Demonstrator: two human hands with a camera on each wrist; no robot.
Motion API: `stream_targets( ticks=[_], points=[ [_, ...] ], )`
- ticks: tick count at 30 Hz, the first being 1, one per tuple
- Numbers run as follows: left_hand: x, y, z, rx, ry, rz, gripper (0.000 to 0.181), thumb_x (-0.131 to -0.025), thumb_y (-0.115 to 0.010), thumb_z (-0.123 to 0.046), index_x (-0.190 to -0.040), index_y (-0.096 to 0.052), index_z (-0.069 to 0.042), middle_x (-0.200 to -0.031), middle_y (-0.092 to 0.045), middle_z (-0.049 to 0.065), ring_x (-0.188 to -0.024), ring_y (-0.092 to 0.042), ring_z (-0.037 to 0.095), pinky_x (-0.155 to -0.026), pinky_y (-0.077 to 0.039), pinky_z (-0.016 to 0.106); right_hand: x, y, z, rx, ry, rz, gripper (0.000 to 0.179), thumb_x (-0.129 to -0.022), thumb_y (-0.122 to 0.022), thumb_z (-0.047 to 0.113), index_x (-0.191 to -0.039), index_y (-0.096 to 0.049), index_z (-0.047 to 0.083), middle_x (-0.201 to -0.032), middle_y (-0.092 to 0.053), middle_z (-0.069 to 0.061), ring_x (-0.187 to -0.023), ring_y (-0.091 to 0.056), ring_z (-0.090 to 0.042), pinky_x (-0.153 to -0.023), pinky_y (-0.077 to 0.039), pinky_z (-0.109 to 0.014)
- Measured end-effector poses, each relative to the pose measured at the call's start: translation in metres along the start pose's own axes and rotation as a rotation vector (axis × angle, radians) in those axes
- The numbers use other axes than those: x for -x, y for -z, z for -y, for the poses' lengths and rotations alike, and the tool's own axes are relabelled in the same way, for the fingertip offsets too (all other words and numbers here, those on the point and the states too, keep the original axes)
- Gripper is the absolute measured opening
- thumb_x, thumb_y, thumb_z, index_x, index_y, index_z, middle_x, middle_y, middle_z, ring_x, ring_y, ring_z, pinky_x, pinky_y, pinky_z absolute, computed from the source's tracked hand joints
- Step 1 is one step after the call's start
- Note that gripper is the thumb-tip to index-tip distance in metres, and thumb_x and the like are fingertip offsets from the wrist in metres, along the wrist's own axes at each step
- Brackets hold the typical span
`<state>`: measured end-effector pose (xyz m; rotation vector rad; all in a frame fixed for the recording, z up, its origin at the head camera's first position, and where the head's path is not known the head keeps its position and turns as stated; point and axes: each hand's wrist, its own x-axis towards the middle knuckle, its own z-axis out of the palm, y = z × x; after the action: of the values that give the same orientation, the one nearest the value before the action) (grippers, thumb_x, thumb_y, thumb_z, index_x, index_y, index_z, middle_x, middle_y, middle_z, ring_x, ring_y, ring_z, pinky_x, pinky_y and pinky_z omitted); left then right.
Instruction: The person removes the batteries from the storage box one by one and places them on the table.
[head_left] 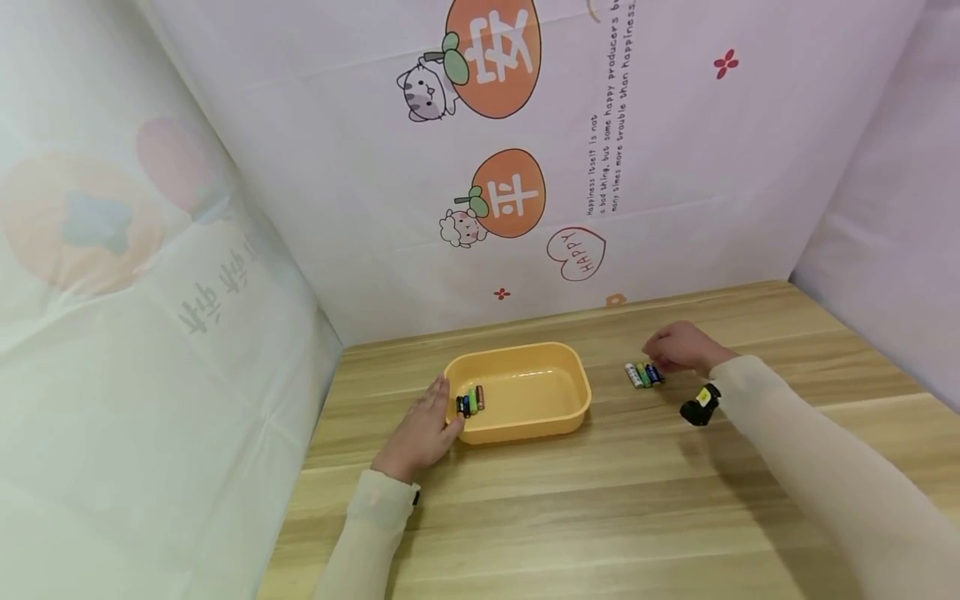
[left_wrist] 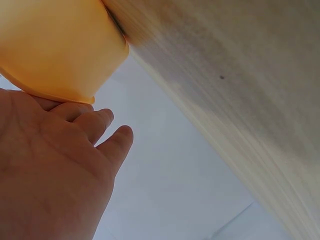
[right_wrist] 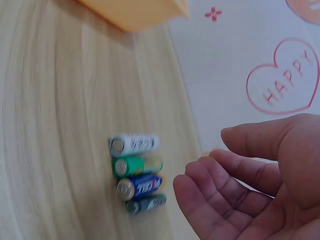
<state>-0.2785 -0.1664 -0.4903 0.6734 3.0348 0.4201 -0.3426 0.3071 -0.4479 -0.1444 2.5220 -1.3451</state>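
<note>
A yellow plastic box [head_left: 534, 392] stands on the wooden table, with several batteries [head_left: 472, 401] side by side at its left end. My left hand [head_left: 418, 432] lies along the box's left side; its fingers touch the rim, as the left wrist view shows. Right of the box, a row of batteries lies on the table: a white battery [right_wrist: 135, 144], a green battery [right_wrist: 137, 166], a blue battery [right_wrist: 141, 187] and a small dark battery [right_wrist: 146, 204]. Beside this row hovers my right hand [right_wrist: 250, 185], fingers loosely bent, nothing between thumb and fingertips.
Behind the table hangs a white printed cloth [head_left: 375, 208] with cartoon fruit, and similar cloth walls [head_left: 247, 400] rise at both sides. A black device [head_left: 701, 406] with a yellow label sits at the right wrist. Bare wood [head_left: 525, 517] shows in front of the box.
</note>
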Motion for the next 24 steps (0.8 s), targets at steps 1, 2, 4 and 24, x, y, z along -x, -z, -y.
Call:
stream_targets(
  ticks=[1,2,4,24],
  points=[
    [0.0,0.0,0.0,0.0,0.003,0.004,0.076,-0.102,-0.024,-0.053,-0.154,-0.004,-0.001,-0.161,-0.004,0.012,-0.147,-0.002,0.02,-0.116,-0.013,0.042,-0.001,-0.001,0.002,-0.003,0.001,-0.002,0.042,-0.098,-0.053,0.011,-0.126,-0.051,-0.019,-0.109,-0.061,-0.025,-0.094,-0.062,-0.029,-0.082,-0.055,-0.042],
    [-0.001,0.0,0.0,0.002,0.005,0.006,0.076,-0.103,-0.024,-0.053,-0.154,-0.004,-0.001,-0.161,-0.004,0.012,-0.147,-0.002,0.02,-0.116,-0.013,0.042,-0.001,-0.002,0.005,-0.003,0.003,-0.003,0.042,-0.098,-0.053,0.012,-0.126,-0.051,-0.019,-0.109,-0.061,-0.023,-0.095,-0.063,-0.029,-0.083,-0.055,-0.042],
    [-0.001,0.0,0.001,0.006,0.005,0.005,0.075,-0.103,-0.028,-0.05,-0.154,-0.004,-0.001,-0.161,-0.004,0.013,-0.147,-0.003,0.021,-0.116,-0.013,0.042,-0.002,-0.005,0.01,-0.007,0.011,-0.001,0.043,-0.098,-0.054,0.013,-0.127,-0.051,-0.019,-0.106,-0.062,-0.02,-0.094,-0.063,-0.029,-0.082,-0.055,-0.042],
    [-0.001,-0.003,0.002,0.031,0.002,-0.022,0.071,-0.104,-0.037,-0.04,-0.154,-0.007,0.0,-0.161,-0.006,0.013,-0.147,-0.006,0.022,-0.116,-0.015,0.044,-0.033,-0.04,0.05,-0.034,0.021,0.008,0.038,-0.097,-0.056,0.011,-0.124,-0.055,-0.016,-0.107,-0.061,-0.022,-0.088,-0.063,-0.023,-0.079,-0.056,-0.036]
  ],
)
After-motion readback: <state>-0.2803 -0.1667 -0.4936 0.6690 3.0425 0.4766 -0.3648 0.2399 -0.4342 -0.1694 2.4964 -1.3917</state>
